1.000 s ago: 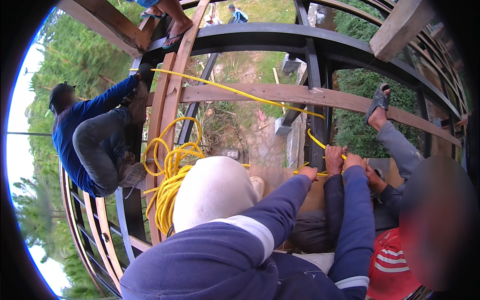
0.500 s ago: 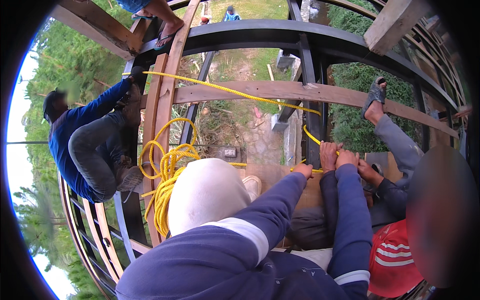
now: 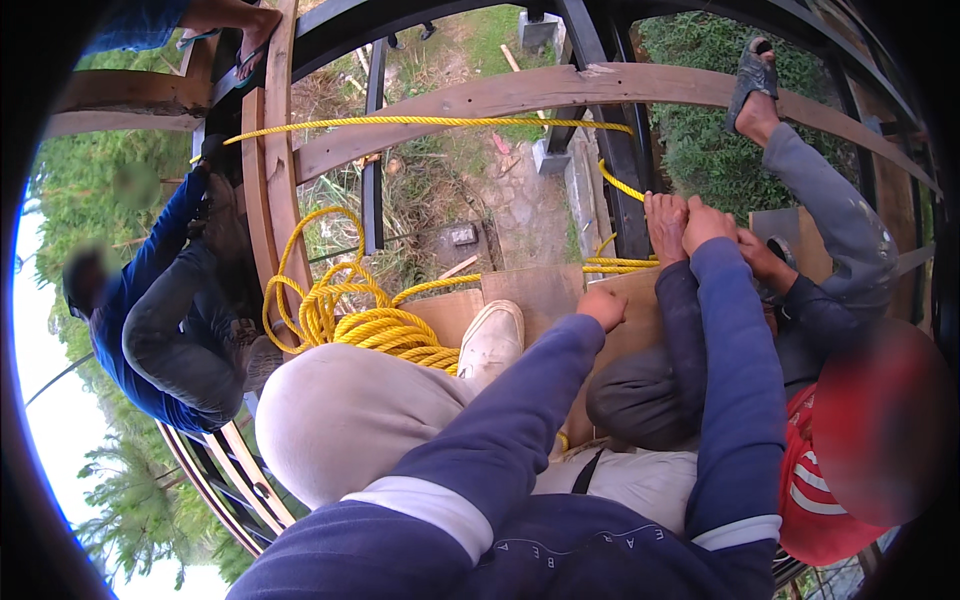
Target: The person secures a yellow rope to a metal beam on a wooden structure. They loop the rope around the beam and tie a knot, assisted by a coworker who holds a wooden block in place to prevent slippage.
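A yellow rope (image 3: 430,121) spans the gap and passes around the dark metal beam (image 3: 628,160). At that beam my right hand (image 3: 708,224) is closed on the rope, tight against a co-worker's hand (image 3: 666,228); the fingers partly hide the grip. The co-worker's other hand (image 3: 766,258) is just to the right. My left hand (image 3: 603,306) is in a loose fist over the plywood sheet (image 3: 530,285), nearer to me than the rope's lower strands, with no rope showing in it. Beside my shoe (image 3: 492,338) lies a coil of yellow rope (image 3: 395,335).
Wooden planks (image 3: 520,90) and dark beams frame an opening high above grassy ground. A co-worker in blue (image 3: 165,300) crouches at the left, near the rope's far end. Another person's feet (image 3: 255,45) stand on a plank. The co-worker in a red cap (image 3: 835,470) sits close at my right.
My left hand has come off the rope and stands apart from it. My right hand stays by the beam. The view has shifted, and my knee is farther left, showing more of the coil.
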{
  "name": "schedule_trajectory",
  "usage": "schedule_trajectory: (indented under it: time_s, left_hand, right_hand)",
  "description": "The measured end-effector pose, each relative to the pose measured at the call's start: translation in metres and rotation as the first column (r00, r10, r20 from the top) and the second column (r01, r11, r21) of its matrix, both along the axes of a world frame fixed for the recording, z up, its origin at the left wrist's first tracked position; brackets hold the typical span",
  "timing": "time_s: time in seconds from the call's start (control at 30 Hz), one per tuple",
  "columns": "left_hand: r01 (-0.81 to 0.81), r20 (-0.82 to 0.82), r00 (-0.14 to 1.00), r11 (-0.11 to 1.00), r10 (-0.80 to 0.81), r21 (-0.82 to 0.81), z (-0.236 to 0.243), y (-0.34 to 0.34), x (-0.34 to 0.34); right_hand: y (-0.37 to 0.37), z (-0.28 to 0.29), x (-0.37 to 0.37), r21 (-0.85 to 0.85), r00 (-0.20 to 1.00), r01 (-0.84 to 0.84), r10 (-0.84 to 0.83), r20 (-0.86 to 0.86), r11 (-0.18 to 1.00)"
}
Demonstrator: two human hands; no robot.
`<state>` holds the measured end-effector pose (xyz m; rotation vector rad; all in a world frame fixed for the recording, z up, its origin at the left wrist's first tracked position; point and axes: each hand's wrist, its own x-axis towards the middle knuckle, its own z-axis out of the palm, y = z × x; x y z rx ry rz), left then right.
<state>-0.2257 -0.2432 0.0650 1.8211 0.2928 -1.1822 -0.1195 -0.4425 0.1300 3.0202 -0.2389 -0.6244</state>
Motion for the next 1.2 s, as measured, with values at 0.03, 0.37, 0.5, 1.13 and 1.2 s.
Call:
schedule_trajectory:
  time_s: [0.03,0.37,0.5,1.13,1.2]
  left_hand:
    - [0.0,0.007,1.0,1.0,0.0,0.013,0.002,0.005,0.0]
    - [0.02,0.0,1.0,0.999,-0.02,0.035,-0.004,0.012,0.008]
    - [0.024,0.028,0.999,0.999,-0.023,-0.021,-0.004,0.004,0.009]
    - [0.103,0.083,0.991,0.994,-0.106,0.032,-0.02,0.005,0.013]
    - [0.105,0.081,0.991,0.994,-0.108,0.043,-0.019,0.007,0.01]
  right_hand:
    - [0.001,0.012,-0.002,-0.03,0.998,-0.056,0.057,0.041,0.998]
    - [0.011,0.015,0.01,-0.103,0.97,-0.086,0.059,-0.236,0.991]
    - [0.001,0.019,0.001,-0.14,0.991,-0.095,0.08,-0.108,0.986]
    - [-0.002,-0.023,-0.002,-0.29,0.991,-0.128,0.134,0.001,0.948]
    - [0.007,-0.023,-0.002,-0.277,0.989,-0.145,0.144,-0.022,0.95]
